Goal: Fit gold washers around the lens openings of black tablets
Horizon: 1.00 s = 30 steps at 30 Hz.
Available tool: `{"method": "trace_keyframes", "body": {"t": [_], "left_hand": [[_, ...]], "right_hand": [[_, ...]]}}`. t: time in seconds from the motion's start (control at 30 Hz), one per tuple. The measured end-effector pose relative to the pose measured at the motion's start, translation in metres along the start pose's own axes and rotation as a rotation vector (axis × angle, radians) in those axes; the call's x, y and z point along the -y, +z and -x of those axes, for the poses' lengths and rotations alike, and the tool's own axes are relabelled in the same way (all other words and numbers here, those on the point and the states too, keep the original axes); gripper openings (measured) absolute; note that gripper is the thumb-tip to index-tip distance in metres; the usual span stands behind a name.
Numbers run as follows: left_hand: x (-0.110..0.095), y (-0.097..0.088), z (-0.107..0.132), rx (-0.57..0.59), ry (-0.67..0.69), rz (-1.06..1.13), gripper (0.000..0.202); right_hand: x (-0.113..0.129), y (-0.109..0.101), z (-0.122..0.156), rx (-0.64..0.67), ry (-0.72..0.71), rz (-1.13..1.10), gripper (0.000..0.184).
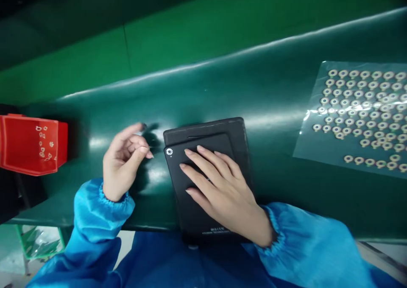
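The right hand lies open, fingers resting flat on a black tablet, which sits on a larger black case just beside the left hand. That hand is curled, fingertips pinched; whether they hold anything is too small to tell. Left of it stands a red bin; well right of the right hand, a plastic sheet of gold rings lies on the green bench.

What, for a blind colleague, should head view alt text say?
The right hand rests on a black tablet on a green bench, the left hand beside it; a red bin sits left, a clear sheet of small rings right.
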<state>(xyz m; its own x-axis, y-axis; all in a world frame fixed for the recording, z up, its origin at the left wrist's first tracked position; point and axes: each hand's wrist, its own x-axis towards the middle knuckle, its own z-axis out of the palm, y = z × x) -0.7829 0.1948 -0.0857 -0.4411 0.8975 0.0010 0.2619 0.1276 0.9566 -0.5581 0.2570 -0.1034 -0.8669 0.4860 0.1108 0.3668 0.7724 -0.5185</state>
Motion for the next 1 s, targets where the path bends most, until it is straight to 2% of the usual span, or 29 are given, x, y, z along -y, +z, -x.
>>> {"method": "trace_keyframes", "body": {"t": [0.1,0.2,0.27,0.4,0.53,0.6,0.73,1.0], "left_hand": [[0.010,0.006,0.004,-0.014,-0.015,0.005,0.007],[0.018,0.007,0.002,-0.010,-0.007,0.091,0.010],[0.019,0.007,0.001,-0.013,0.022,0.074,0.014],[0.013,0.012,0.006,-0.004,0.216,-0.238,0.018],[0.007,0.019,0.011,0.058,0.353,-0.467,0.041],[0.006,0.021,0.010,0.074,0.400,-0.524,0.037],[0.005,0.017,0.008,0.070,0.499,-0.701,0.017],[-0.006,0.013,0.002,0.123,0.571,-0.834,0.023]], "right_hand": [[0.000,0.000,0.001,0.011,0.002,0.003,0.034],[0.000,0.000,0.001,0.016,0.002,0.007,0.034],[0.000,0.000,0.002,0.020,0.004,0.011,0.034],[0.000,0.000,0.002,0.026,0.003,0.016,0.035],[0.000,0.000,0.003,0.017,0.006,0.013,0.035],[0.000,0.000,0.003,0.014,0.003,0.013,0.035],[0.000,0.000,0.003,0.020,0.001,0.003,0.034],[-0.001,-0.002,0.001,0.034,0.011,-0.040,0.032]]}}
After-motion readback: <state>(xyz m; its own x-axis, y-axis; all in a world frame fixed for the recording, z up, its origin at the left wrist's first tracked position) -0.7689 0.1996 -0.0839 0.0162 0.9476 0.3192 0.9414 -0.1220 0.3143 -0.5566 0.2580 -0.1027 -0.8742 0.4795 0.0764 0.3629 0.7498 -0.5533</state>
